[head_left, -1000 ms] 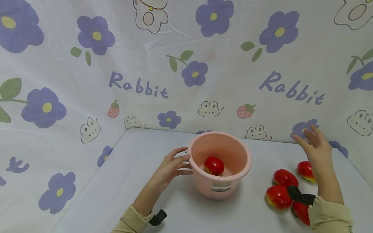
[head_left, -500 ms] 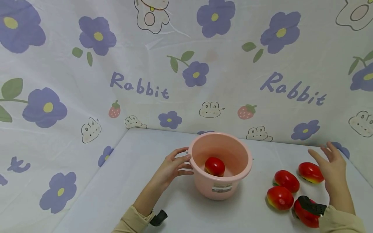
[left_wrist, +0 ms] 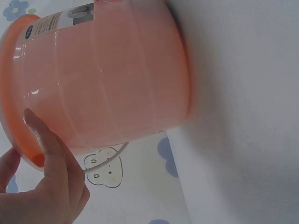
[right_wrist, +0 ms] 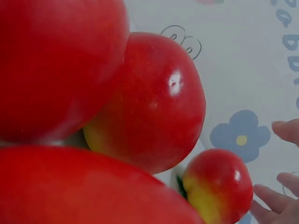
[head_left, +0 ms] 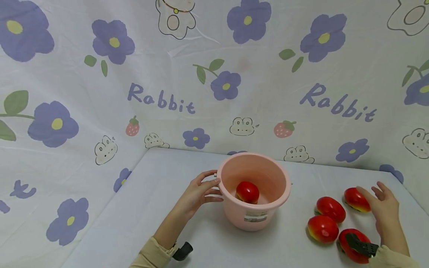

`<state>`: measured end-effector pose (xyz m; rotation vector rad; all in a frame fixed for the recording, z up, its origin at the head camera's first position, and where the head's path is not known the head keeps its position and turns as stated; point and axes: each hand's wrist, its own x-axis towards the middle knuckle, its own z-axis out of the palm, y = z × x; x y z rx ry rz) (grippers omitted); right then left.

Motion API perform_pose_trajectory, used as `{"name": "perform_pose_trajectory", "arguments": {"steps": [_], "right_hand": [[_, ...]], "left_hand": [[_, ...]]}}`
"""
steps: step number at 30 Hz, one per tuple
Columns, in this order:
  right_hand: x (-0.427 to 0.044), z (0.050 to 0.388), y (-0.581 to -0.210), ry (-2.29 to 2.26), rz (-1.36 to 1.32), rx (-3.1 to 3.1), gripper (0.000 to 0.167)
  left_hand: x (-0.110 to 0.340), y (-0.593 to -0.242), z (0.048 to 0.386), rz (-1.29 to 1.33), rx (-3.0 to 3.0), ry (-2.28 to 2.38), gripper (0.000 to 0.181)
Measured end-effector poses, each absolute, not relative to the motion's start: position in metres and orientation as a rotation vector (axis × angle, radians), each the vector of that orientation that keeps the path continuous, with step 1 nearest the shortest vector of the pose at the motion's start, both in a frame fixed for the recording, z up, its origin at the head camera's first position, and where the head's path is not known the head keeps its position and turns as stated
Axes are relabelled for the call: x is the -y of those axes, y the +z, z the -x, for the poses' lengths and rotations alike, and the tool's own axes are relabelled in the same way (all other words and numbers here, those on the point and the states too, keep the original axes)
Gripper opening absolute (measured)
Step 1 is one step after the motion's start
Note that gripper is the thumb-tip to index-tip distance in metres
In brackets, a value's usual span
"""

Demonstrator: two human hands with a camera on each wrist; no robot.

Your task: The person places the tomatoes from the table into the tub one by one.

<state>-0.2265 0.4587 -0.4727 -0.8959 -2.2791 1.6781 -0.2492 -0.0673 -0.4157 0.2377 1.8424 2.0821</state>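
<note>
My left hand (head_left: 197, 191) holds the rim of a pink plastic bucket (head_left: 234, 214) at its left side; in the left wrist view the thumb and fingers (left_wrist: 46, 144) lie on either side of the rim. One glossy red mango (head_left: 248, 192) with a yellowish end lies inside the bucket. My right hand (head_left: 387, 208) is at the right, fingers spread and loosely bent around the right side of the farthest mango (head_left: 356, 199). The right wrist view shows fingertips (right_wrist: 268, 198) close beside that mango; contact is hard to tell.
Three more mangoes lie close together at the right: one behind (head_left: 330, 209), one in front (head_left: 323, 229) and one (head_left: 353, 243) partly covered by the black wrist strap (head_left: 360, 245). A white cloth (head_left: 207, 108) with flowers and rabbits hangs behind the white table (head_left: 161, 167).
My right hand has swung rightward and down from above the table's back to the farthest mango, its fingers drawing closer to it. The left hand and the bucket have stayed in place.
</note>
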Motion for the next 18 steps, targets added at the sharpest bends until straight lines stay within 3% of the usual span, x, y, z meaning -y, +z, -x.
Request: {"name": "perform_pose_trajectory", "arguments": {"steps": [11,18], "right_hand": [[-0.431,0.211,-0.453,1.688,0.922,2.375,0.093],[-0.436,0.215,-0.471,1.670,0.993,2.364,0.092]], "left_hand": [[0.068,-0.415,0.249,-0.245,-1.855,2.083,0.052],[0.068,-0.416,0.248,-0.242,-1.840,2.085,0.053]]}}
